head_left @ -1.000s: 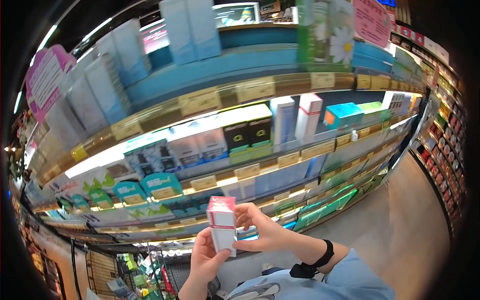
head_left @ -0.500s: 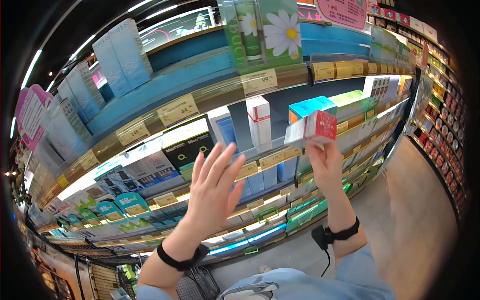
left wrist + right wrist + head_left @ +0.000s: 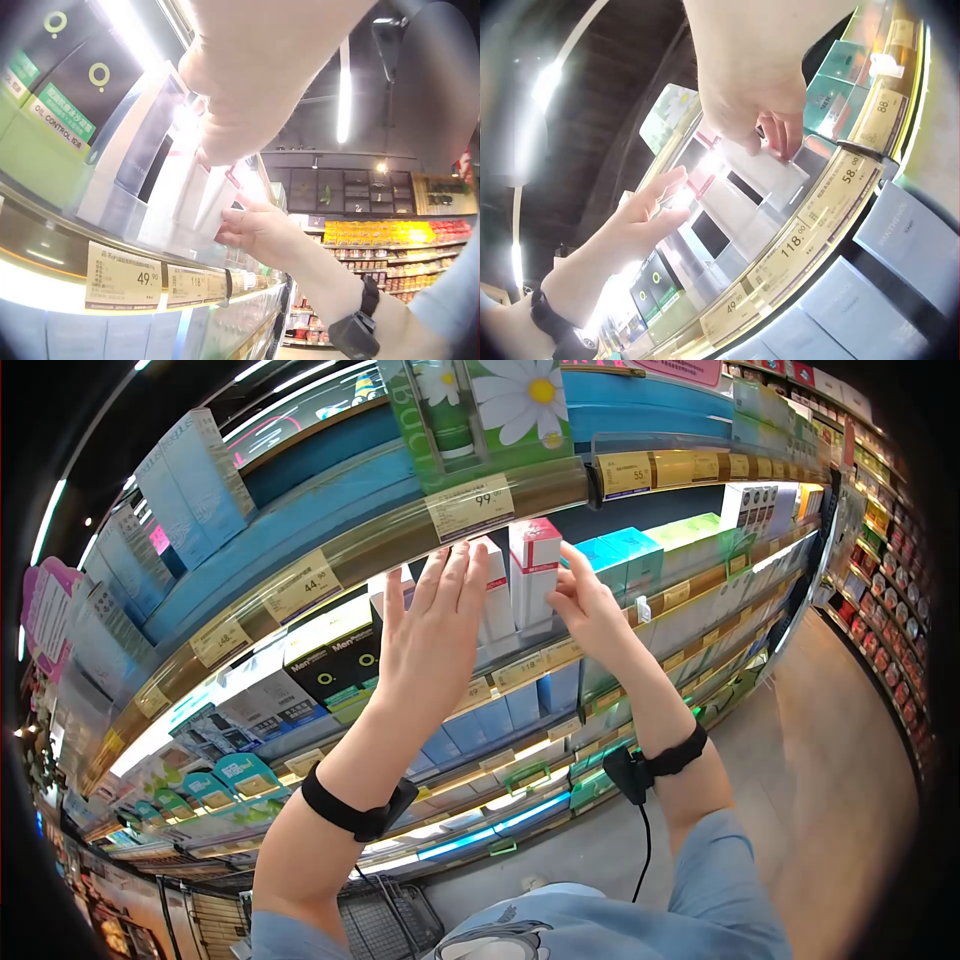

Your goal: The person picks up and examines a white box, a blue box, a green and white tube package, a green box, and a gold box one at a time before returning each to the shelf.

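In the head view a white box with a red top [image 3: 535,575] stands upright on the lit middle shelf. My right hand [image 3: 595,620] grips it at its right side, and in the right wrist view the right hand's fingers [image 3: 782,135] bend over this box [image 3: 772,176]. Just left of it is a similar white box [image 3: 494,600], partly covered by my left hand [image 3: 432,645]. The left fingers are extended upward at that box; whether they touch it is unclear. The left wrist view shows the left hand [image 3: 240,112] above the boxes.
A shelf edge with price tags [image 3: 470,508] runs just above the hands. Black and green boxes [image 3: 335,655] stand to the left, blue boxes [image 3: 628,555] to the right. A clear lip [image 3: 799,199] fronts the shelf. A cart [image 3: 385,920] is below.
My right hand has brought the red-topped box left and down onto the shelf, beside the other white box. My left hand let go of the box earlier and has risen to the shelf.
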`<state>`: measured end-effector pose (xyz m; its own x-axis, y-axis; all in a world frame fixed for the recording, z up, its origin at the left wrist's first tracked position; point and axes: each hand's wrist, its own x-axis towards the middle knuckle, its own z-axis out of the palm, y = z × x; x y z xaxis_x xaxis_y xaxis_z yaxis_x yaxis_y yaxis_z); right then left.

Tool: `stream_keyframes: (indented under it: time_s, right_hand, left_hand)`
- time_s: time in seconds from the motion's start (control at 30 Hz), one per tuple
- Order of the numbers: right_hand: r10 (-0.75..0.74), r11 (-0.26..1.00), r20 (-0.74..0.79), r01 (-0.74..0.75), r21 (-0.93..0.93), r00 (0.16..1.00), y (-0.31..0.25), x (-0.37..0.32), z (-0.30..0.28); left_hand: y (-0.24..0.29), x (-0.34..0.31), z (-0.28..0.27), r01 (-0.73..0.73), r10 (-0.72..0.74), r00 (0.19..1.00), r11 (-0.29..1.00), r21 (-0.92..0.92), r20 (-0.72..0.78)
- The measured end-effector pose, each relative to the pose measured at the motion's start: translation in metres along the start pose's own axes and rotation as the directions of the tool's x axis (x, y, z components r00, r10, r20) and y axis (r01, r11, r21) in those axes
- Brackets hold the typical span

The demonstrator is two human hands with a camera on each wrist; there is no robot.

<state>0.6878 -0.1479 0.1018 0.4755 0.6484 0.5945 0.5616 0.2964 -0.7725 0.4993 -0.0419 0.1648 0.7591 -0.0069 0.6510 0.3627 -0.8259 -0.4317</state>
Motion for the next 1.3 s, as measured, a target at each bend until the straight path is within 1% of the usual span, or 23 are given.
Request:
stream_keyframes:
  time_s: [0.03,0.07,0.13,0.2,0.27,0.33,0.47,0.57,0.63,0.77,0.83,0.87,0.9,0.93,0.97,1.0,1.07,1.1,1.13,1.17,1.2,1.27,1.3]
  right_hand:
    - [0.045,0.999,0.041,-0.044,-0.007,0.998,-0.003,0.002,0.000]
    - [0.043,0.999,0.042,-0.042,-0.008,0.998,-0.002,0.004,-0.001]
    - [0.063,0.998,0.126,-0.060,-0.026,0.990,0.002,0.007,-0.002]
    - [0.064,0.998,0.132,-0.063,-0.012,0.989,0.000,0.008,-0.002]
    - [0.067,0.998,0.138,-0.068,0.002,0.988,0.000,0.009,-0.003]
    - [0.060,0.998,0.191,-0.062,0.005,0.980,0.001,0.011,-0.004]
    - [-0.002,1.000,0.136,0.003,-0.005,0.991,0.007,0.010,0.000]
    - [0.021,1.000,0.140,-0.021,-0.002,0.990,-0.005,0.008,-0.001]
    - [0.088,0.995,0.169,-0.077,-0.068,0.982,-0.014,0.007,-0.003]
    - [0.070,0.993,0.148,-0.056,-0.099,0.987,-0.014,0.006,-0.002]
    - [-0.047,0.997,0.029,0.048,-0.064,0.998,-0.008,0.005,0.000]
    - [-0.048,0.997,0.038,0.050,-0.063,0.998,-0.010,0.001,0.000]
    - [-0.152,0.975,-0.105,0.132,-0.178,0.983,-0.016,-0.005,0.001]
    - [-0.268,0.935,-0.231,0.195,-0.297,0.935,-0.023,-0.013,0.002]
    - [-0.376,0.907,-0.295,0.284,-0.310,0.878,-0.028,-0.025,0.005]
    - [-0.477,0.869,-0.354,0.371,-0.327,0.805,-0.033,-0.039,0.008]
    - [-0.706,0.692,-0.246,0.575,-0.436,0.664,-0.034,-0.071,0.014]
    - [-0.734,0.664,-0.169,0.641,-0.386,0.658,-0.040,-0.083,0.024]
    - [-0.757,0.637,-0.093,0.698,-0.328,0.647,-0.046,-0.093,0.037]
    - [-0.763,0.628,-0.011,0.736,-0.253,0.647,-0.048,-0.101,0.052]
    - [-0.770,0.618,0.074,0.769,-0.167,0.634,-0.050,-0.107,0.066]
    - [-0.773,0.604,0.224,0.797,-0.024,0.593,-0.051,-0.115,0.098]
    - [-0.779,0.603,0.239,0.797,0.028,0.580,-0.052,-0.118,0.118]
  left_hand:
    - [0.000,0.002,0.001,0.000,0.000,1.000,1.000,0.000,-0.002]
    - [0.001,0.004,0.001,0.008,-0.008,1.000,1.000,-0.001,-0.003]
    - [0.000,0.006,0.001,0.017,-0.017,1.000,1.000,-0.001,-0.005]
    - [-0.001,0.008,0.001,0.025,-0.025,1.000,0.998,-0.065,0.001]
    - [-0.002,0.008,-0.001,0.018,-0.017,1.000,0.997,-0.070,0.008]
    - [-0.002,0.008,-0.001,0.011,-0.010,1.000,0.997,-0.073,0.016]
    - [-0.002,0.008,-0.001,0.020,-0.022,1.000,0.994,-0.106,-0.014]
    - [-0.003,0.009,-0.003,0.024,-0.029,0.999,0.992,-0.124,-0.041]
    - [-0.003,0.009,-0.003,0.025,-0.031,0.999,0.991,-0.129,-0.042]
    - [-0.004,0.010,-0.005,0.031,-0.037,0.999,0.988,-0.152,-0.037]
    - [-0.003,0.008,-0.010,0.044,-0.048,0.999,0.984,-0.175,-0.018]
    - [-0.001,0.003,-0.015,0.040,-0.049,0.998,0.984,-0.176,-0.045]
    - [0.001,-0.003,-0.021,0.041,-0.054,0.996,0.984,-0.174,-0.073]
    - [0.005,-0.014,-0.031,0.031,-0.040,0.998,0.983,-0.179,-0.051]
    - [0.009,-0.031,-0.039,0.022,-0.028,0.999,0.983,-0.183,-0.027]
    - [0.013,-0.052,-0.043,-0.037,0.015,0.997,0.962,-0.270,-0.082]
    - [0.017,-0.096,-0.053,-0.201,0.120,0.971,0.880,-0.431,-0.209]
    - [0.016,-0.116,-0.058,-0.300,0.176,0.944,0.811,-0.502,-0.280]
    - [0.015,-0.133,-0.060,-0.361,0.228,0.924,0.781,-0.509,-0.306]
    - [0.014,-0.154,-0.059,-0.350,0.240,0.934,0.757,-0.551,-0.264]
    - [0.011,-0.175,-0.057,-0.322,0.218,0.944,0.769,-0.552,-0.247]
    - [0.001,-0.217,-0.050,-0.078,0.104,0.995,0.776,-0.626,0.006]
    - [-0.003,-0.241,-0.048,0.023,0.031,0.996,0.790,-0.613,0.078]
